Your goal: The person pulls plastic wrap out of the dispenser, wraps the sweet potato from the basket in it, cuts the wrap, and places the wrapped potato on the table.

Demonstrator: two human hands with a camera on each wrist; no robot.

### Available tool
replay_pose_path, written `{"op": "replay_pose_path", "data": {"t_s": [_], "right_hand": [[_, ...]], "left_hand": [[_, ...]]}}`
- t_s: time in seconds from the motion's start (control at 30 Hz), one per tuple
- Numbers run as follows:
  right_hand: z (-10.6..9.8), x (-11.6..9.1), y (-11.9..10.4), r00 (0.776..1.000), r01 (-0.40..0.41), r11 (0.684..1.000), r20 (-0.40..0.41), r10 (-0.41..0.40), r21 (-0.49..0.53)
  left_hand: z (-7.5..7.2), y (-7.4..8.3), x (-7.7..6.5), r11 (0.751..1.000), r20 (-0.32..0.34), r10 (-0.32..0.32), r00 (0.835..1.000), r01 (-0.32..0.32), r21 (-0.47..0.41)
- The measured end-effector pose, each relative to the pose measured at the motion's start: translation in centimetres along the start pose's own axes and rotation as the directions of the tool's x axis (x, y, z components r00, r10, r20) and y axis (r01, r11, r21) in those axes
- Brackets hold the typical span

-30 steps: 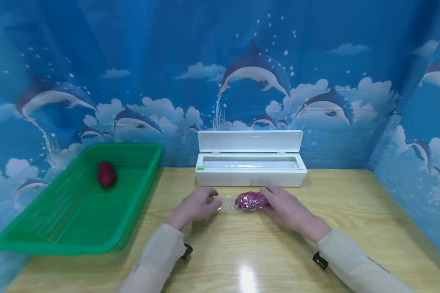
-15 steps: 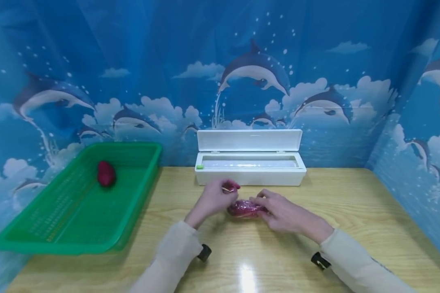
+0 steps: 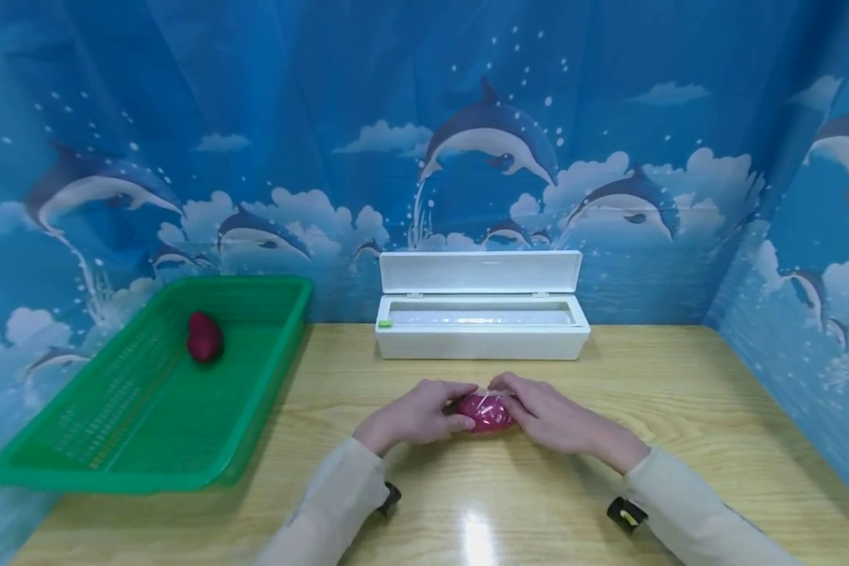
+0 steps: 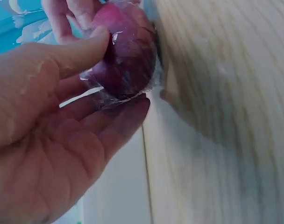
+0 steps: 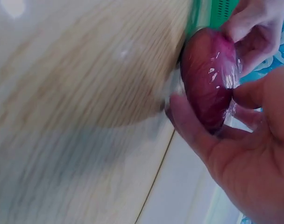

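Note:
A rounded, elongated purple-red piece of produce (image 3: 486, 412), wrapped in shiny clear cling film (image 5: 218, 74), is between my two hands at the middle of the table. My left hand (image 3: 419, 412) holds its left end, the thumb on the near side and the fingers beyond. At the other end my right hand (image 3: 553, 415) grips it, with the thumb pressing the film. In the left wrist view a loose fold of film sticks out beside the fingers. Both wrist views show the produce low over the wooden table (image 4: 226, 93); whether it touches is hard to tell.
Behind the hands stands a white cling film dispenser (image 3: 483, 344) with its lid raised. To the left is a green plastic basket (image 3: 177, 424) holding another purple-red piece (image 3: 205, 338). A blue dolphin-print curtain (image 3: 325, 94) hangs behind and at right.
My left hand moved right from the flat film tail, lifted over the produce, then lowered to its left end. The film tail no longer lies out flat. My right hand stays at the right end.

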State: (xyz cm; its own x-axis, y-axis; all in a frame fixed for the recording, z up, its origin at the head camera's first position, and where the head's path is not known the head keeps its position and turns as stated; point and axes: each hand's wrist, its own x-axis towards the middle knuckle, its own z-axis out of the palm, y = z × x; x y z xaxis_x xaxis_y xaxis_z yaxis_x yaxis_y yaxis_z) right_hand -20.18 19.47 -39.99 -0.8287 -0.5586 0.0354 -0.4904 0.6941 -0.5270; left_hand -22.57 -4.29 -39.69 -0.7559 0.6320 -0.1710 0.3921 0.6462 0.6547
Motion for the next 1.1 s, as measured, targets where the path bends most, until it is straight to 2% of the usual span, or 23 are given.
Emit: {"op": "replay_pose_path", "data": {"t_s": [0.07, 0.27, 0.4, 0.5, 0.63, 0.77, 0.97, 1.1], "right_hand": [[0.0, -0.2, -0.1, 0.999, 0.021, 0.999, -0.028, -0.022, -0.038], [0.0, -0.2, -0.1, 1.000, 0.024, 0.994, 0.021, -0.022, -0.104], [0.0, 0.0, 0.3, 0.998, 0.053, 0.989, 0.027, -0.050, -0.137], [0.0, 0.0, 0.5, 0.998, 0.060, 0.989, 0.035, -0.056, -0.136], [0.0, 0.1, 0.6, 0.997, 0.067, 0.992, 0.051, -0.062, -0.111], [0.0, 0.4, 0.5, 0.995, 0.077, 0.994, 0.062, -0.073, -0.079], [-0.1, 0.9, 0.6, 0.995, 0.085, 0.993, 0.057, -0.080, -0.078], [-0.1, 0.8, 0.8, 0.996, 0.064, 0.997, 0.060, -0.061, -0.049]], "left_hand": [[0.1, -0.1, 0.0, 1.000, -0.025, -0.002, 1.000, 0.002, 0.007], [0.0, -0.5, -0.1, 0.998, -0.100, -0.026, 0.995, 0.021, -0.056], [-0.2, -0.7, -0.5, 0.994, -0.144, -0.017, 0.990, 0.001, -0.109], [-0.2, -0.8, -0.6, 0.995, -0.136, 0.025, 0.990, -0.037, -0.088], [0.1, -1.0, -0.4, 0.997, -0.134, 0.037, 0.990, -0.046, -0.064], [0.1, -1.0, 0.0, 0.996, -0.142, -0.015, 0.990, 0.002, -0.091], [0.0, -0.8, 0.6, 0.996, -0.142, -0.045, 0.989, 0.034, -0.082], [0.1, -0.6, 1.0, 0.992, -0.121, -0.073, 0.990, 0.060, -0.110]]}}
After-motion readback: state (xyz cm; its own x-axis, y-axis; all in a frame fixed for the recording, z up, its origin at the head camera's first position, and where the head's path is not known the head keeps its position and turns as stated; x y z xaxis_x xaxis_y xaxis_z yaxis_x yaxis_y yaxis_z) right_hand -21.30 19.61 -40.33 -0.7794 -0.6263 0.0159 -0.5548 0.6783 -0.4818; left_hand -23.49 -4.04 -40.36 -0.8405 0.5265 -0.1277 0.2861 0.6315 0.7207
